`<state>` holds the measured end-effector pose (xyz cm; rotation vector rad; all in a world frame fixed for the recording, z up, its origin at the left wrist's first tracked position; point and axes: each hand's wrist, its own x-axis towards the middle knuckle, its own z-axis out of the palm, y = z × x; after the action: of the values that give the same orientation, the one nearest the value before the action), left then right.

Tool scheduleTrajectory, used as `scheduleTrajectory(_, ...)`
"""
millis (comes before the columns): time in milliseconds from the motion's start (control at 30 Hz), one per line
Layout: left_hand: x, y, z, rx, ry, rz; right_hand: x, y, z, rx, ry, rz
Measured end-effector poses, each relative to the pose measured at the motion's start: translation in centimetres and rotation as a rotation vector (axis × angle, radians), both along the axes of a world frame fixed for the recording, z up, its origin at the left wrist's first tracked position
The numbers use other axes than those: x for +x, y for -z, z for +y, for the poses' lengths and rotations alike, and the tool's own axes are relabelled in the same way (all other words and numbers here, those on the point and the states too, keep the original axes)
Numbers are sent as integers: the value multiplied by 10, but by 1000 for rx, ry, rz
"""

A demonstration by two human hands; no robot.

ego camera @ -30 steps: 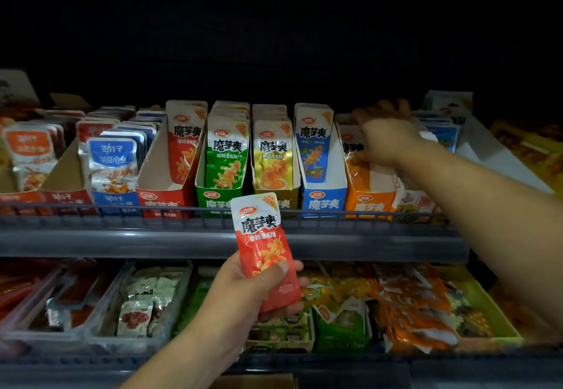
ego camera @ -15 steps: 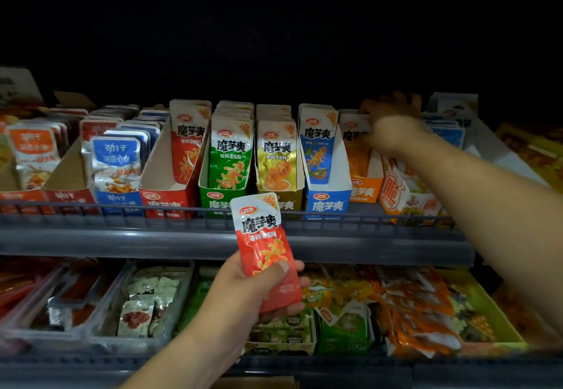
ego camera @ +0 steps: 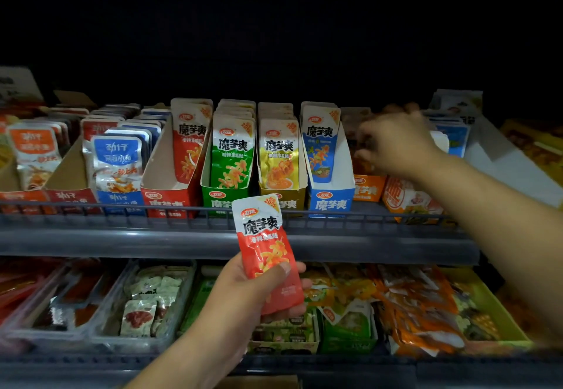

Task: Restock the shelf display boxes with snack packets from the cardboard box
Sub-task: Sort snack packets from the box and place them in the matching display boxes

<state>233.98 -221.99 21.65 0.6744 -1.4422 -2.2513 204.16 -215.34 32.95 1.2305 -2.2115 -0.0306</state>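
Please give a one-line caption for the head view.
Left hand holds red snack packet; right hand reaches above orange display box.

Lighting is dim; the far upper area is black. Right hand (ego camera: 396,141) shows motion blur. Left and right edges appear soft and curved.

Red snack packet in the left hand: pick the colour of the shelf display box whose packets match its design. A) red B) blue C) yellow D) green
A: the red snack packet in the left hand carries the same red design as those standing in the red cardboard display box.
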Motion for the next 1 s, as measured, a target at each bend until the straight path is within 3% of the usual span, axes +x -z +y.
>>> scheduleTrajectory(200,3,-2,1,-2,-2,-9,18,16,35,160,-79,-183)
scheduleTrajectory(700,9,-4,6,-34,15,-1,48,23,71,9,-137,-377)
scheduleTrajectory(800,9,-9,6,-55,31,14,58,21,73,-153,-193,-412)
scheduleTrajectory(900,9,-17,6,-67,80,33,87,23,67,-413,-298,-629)
scheduleTrajectory(1000,9,-22,6,-86,155,31,120,31,52,-474,-362,-1054)
